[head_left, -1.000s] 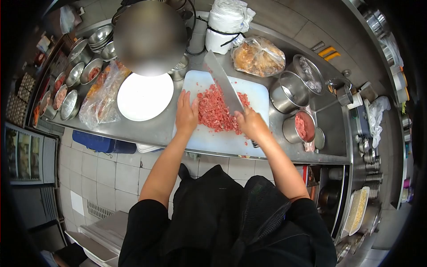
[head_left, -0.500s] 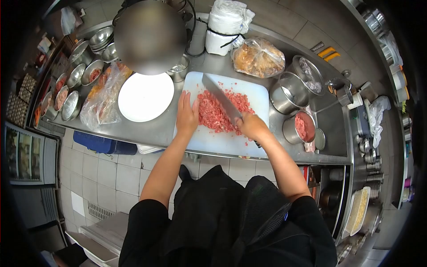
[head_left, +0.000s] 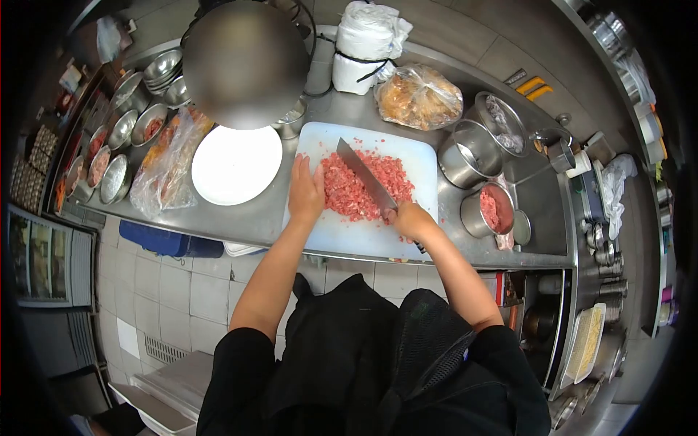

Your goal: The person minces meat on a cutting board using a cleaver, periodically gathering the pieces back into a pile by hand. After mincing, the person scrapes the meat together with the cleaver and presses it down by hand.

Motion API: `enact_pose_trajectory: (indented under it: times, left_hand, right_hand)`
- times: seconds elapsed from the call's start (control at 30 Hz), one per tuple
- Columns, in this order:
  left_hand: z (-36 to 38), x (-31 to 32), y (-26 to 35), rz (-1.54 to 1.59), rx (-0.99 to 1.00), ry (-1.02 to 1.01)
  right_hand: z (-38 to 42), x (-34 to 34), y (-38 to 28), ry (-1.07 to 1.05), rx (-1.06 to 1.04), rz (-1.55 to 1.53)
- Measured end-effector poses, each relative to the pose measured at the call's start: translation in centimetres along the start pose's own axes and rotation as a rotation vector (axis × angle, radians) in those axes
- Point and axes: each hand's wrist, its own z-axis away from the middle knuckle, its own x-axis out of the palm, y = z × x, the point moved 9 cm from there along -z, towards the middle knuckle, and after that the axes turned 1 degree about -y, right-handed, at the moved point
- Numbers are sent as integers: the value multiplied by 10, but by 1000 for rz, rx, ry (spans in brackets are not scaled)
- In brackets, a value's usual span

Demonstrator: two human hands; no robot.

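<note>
Chopped raw meat (head_left: pixel 356 192) lies in a loose heap on the white cutting board (head_left: pixel 342 236). My right hand (head_left: pixel 413 220) is closed round the handle of a large kitchen knife (head_left: pixel 367 176). Its blade slants up and left across the meat, the tip near the heap's far edge. At the board's left side, my left hand (head_left: pixel 307 190) lies open, fingers stretched away from me, beside the meat. A white oval plate (head_left: pixel 237 166) is left of the board.
Right of the board stand a metal pot (head_left: pixel 469 154) and a smaller pot with meat (head_left: pixel 488 210). Behind it lie a tied plastic bag (head_left: pixel 419 97) and a white wrapped bundle (head_left: pixel 367 47). Several metal bowls (head_left: pixel 116 176) and a plastic bag of food (head_left: pixel 166 171) fill the left side.
The knife blade has come down onto the meat, its tip shifting slightly right and toward me. My left hand has stayed at the board's left side.
</note>
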Motion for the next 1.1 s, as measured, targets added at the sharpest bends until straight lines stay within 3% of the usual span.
enact_pose_trajectory:
  times: [0.07, 0.17, 0.3, 0.53, 0.6, 0.67, 0.73, 0.77, 0.8, 0.87, 0.93, 1.0, 1.1]
  left_hand:
    - [-6, 5, -3, 33, -45, -8]
    - [-31, 25, -6, 104, -23, -77]
    - [-67, 62, -8, 194, 36, -199]
    - [-107, 151, -2, 493, -30, -487]
    - [-94, 190, -1, 880, -361, -824]
    - [-84, 186, 23, 825, -359, -893]
    - [-66, 188, 51, 633, -148, -1133]
    - [-60, 178, 65, 358, 109, -1095]
    - [-50, 172, 73, 353, 113, -1098]
    - [-25, 160, 104, 231, 445, -1087]
    - [-24, 161, 111, 204, 449, -1081]
    - [-53, 153, 111, 134, 398, -790]
    - [-80, 177, 82, 39, 343, -672]
  right_hand:
    - [-3, 5, 13, -10, -10, 7]
    - [11, 2, 27, 138, -97, -206]
    - [29, 21, 91, 245, -112, -795]
    - [34, 52, 140, 396, -94, -1265]
    - [34, 52, 143, 398, -81, -1341]
    - [33, 51, 145, 404, -82, -1349]
    - [35, 53, 146, 403, -79, -1355]
    - [35, 54, 145, 396, -77, -1354]
    - [34, 53, 144, 390, -78, -1354]
    - [35, 52, 141, 386, -94, -1349]
    - [36, 50, 138, 382, -110, -1345]
    - [37, 50, 137, 372, -102, -1340]
    - [39, 49, 137, 381, -82, -1326]
